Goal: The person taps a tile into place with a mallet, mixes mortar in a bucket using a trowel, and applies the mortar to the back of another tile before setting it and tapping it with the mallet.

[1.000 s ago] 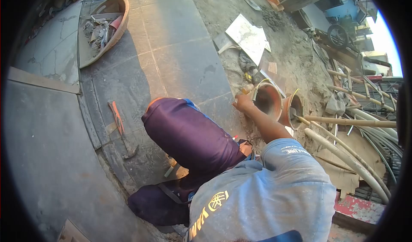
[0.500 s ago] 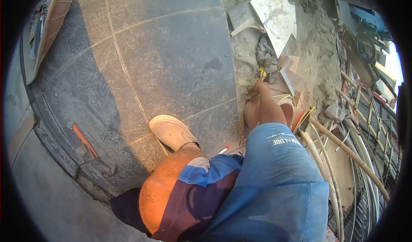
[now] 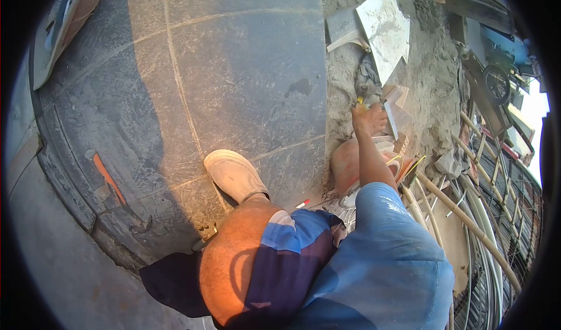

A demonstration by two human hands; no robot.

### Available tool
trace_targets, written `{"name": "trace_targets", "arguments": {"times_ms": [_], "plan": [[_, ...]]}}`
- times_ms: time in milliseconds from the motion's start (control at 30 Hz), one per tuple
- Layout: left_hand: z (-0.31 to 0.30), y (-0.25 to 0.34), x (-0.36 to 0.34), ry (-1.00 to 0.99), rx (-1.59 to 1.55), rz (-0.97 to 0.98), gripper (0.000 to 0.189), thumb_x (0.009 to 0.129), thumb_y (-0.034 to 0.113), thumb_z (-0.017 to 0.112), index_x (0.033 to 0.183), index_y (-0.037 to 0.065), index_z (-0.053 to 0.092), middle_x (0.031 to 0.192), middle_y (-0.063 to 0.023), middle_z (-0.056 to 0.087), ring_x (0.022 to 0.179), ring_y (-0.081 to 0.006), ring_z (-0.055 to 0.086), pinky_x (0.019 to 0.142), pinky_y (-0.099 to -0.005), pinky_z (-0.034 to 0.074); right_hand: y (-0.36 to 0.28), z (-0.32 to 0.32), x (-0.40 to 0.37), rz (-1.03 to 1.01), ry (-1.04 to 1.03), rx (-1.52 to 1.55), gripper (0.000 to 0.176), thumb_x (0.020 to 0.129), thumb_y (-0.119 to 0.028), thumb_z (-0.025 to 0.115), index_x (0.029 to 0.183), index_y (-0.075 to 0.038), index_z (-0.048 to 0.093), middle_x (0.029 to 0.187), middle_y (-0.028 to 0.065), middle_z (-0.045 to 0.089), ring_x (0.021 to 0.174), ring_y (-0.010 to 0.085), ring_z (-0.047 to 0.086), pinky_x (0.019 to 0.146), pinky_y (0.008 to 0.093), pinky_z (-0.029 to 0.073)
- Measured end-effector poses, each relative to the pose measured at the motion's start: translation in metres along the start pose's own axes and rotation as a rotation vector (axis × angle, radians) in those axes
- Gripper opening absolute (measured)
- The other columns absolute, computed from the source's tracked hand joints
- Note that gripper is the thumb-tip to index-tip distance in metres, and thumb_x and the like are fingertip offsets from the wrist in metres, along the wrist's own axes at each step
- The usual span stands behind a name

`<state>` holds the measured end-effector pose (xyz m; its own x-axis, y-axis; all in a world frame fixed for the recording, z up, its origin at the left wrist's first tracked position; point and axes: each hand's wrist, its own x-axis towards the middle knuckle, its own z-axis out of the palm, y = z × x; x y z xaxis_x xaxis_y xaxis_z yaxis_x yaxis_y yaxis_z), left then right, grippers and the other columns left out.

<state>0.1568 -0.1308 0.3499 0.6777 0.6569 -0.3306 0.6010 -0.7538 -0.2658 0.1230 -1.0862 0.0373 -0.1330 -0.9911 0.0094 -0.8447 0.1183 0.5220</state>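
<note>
My right hand (image 3: pixel 369 119) reaches out from a blue sleeve (image 3: pixel 397 230) over the sandy strip beside the tiles. Its fingers are curled round what looks like a yellow-and-black tape measure (image 3: pixel 359 101), most of which the hand covers. Just beyond the fingers lies a crumpled dark grey cloth (image 3: pixel 367 75). A narrow piece of tile (image 3: pixel 391 118) is close to the right of the hand, and a reddish bucket-like container (image 3: pixel 345 163) is under the forearm. My left hand is out of sight.
Broken tile pieces (image 3: pixel 383 29) lie on the sand. Large dark tiles (image 3: pixel 251 78) cover the floor. An orange-handled tool (image 3: pixel 108 177) is at left, and a red-tipped marker (image 3: pixel 302 204) lies near my shoe (image 3: pixel 236 175). Poles and pipes (image 3: pixel 476 236) crowd the right side.
My right hand has moved slightly away from me and to the right, now covering the round dark part of the tape measure. The camera view has shifted a little.
</note>
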Motion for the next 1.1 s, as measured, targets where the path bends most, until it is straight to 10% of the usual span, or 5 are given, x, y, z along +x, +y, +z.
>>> {"name": "trace_targets", "arguments": {"times_ms": [233,467,533,900,1100], "plan": [[0.062,0.048,-0.012,0.168,-0.104,0.059,0.067,0.09,0.014,0.067,0.147,0.0,0.035,0.141,-0.0231,0.047,0.098,-0.0329,0.062,0.084,-0.0409,0.051,-0.08,-0.222,0.013,-0.932,0.313,0.417,0.05,0.071,-0.027,0.078,0.112,-0.007,0.058,0.108,0.0205,0.057,0.104,0.0403,0.055,0.089,0.0496,0.045],[0.143,0.046,-0.019,0.048,-0.287,-0.038,0.06,0.084,0.028,0.075,0.132,0.001,0.052,0.128,-0.0228,0.058,0.119,-0.038,0.056,0.101,-0.0439,0.045,-0.224,-0.335,-0.168,-1.834,-1.027,0.478,0.079,0.057,-0.029,0.078,0.127,-0.005,0.049,0.12,0.0075,0.049,0.103,0.0201,0.054,0.087,0.0336,0.046],[0.16,0.052,-0.028,0.043,-0.37,-0.083,0.06,0.084,0.03,0.075,0.131,0.0,0.053,0.129,-0.0234,0.058,0.121,-0.0391,0.055,0.102,-0.0448,0.044,-0.26,-0.29,-0.248,-2.325,-0.807,0.313,0.071,0.053,-0.021,0.081,0.116,-0.006,0.052,0.116,0.0101,0.05,0.103,0.0282,0.054,0.09,0.0349,0.046],[0.291,-0.005,-0.011,0.177,-0.578,-0.305,0.059,0.082,0.038,0.074,0.121,-0.003,0.059,0.125,-0.0271,0.058,0.12,-0.0422,0.054,0.102,-0.0458,0.044,-0.164,-0.14,-0.408,-2.501,0.204,0.247,0.086,0.062,-0.034,0.088,0.133,-0.013,0.044,0.13,0.0152,0.048,0.118,0.0363,0.048,0.099,0.0472,0.04],[0.381,-0.083,0.078,0.263,-0.633,-0.648,0.088,0.077,0.056,0.072,0.135,-0.006,0.05,0.133,-0.0286,0.053,0.125,-0.0423,0.048,0.107,-0.046,0.039,-0.191,-0.114,-0.33,-2.382,0.302,-0.123,0.032,0.089,-0.022,0.066,0.114,-0.004,0.056,0.095,0.0207,0.061,0.092,0.0412,0.059,0.08,0.0512,0.046]]}}
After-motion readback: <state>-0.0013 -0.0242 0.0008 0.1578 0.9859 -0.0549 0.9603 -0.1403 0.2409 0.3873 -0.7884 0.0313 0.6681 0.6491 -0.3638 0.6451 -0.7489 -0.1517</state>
